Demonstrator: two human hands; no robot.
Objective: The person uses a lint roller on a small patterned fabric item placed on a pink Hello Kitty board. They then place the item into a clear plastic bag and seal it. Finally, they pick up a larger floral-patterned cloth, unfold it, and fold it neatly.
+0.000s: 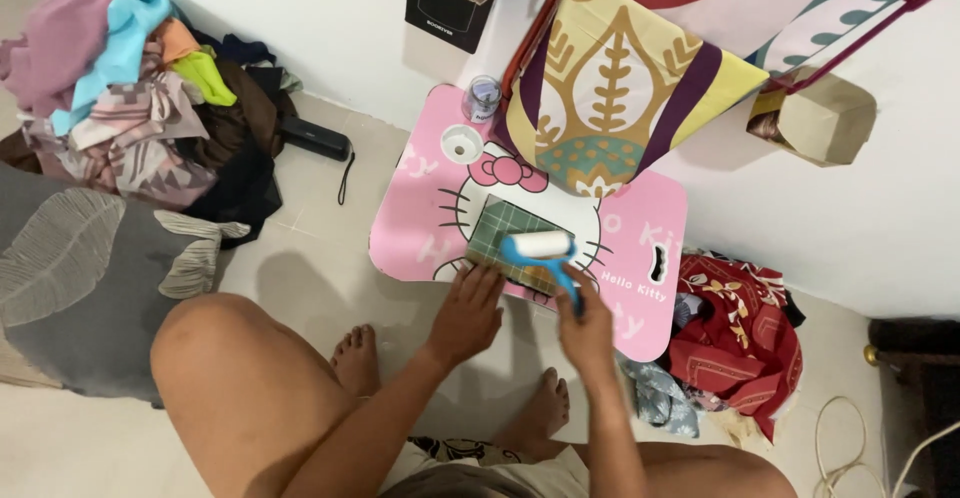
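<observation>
A small green checked cloth (508,236), folded flat into a rough square with pale grid lines, lies on the near middle of a low pink cartoon-printed plastic table (640,218); its near edge shows a strip of tan. One such cloth is on the table. Across its near right corner rests one lint roller (540,249), with a white sticky drum set in a bright blue frame and a blue handle running toward the person. The right hand (586,333) is clenched around that handle, holding the drum against the cloth. The left hand (468,315) lies open and flat, fingers spread, pressing the near left edge of the cloth at the table's rim.

On the far left part of the table stand two small things: one clear round jar with a dark lid (483,98) and, just nearer, one white ring-shaped cup holder (461,143) set in the tabletop. A patterned hanging fabric in yellow, purple and teal (620,78) drapes over the table's far right side. Two heaps of clothes lie on the tiled floor: a mixed pile (140,98) at the far left and a red printed one (735,333) at the right, beside the table. The person's two bare feet rest under the table's near edge.
</observation>
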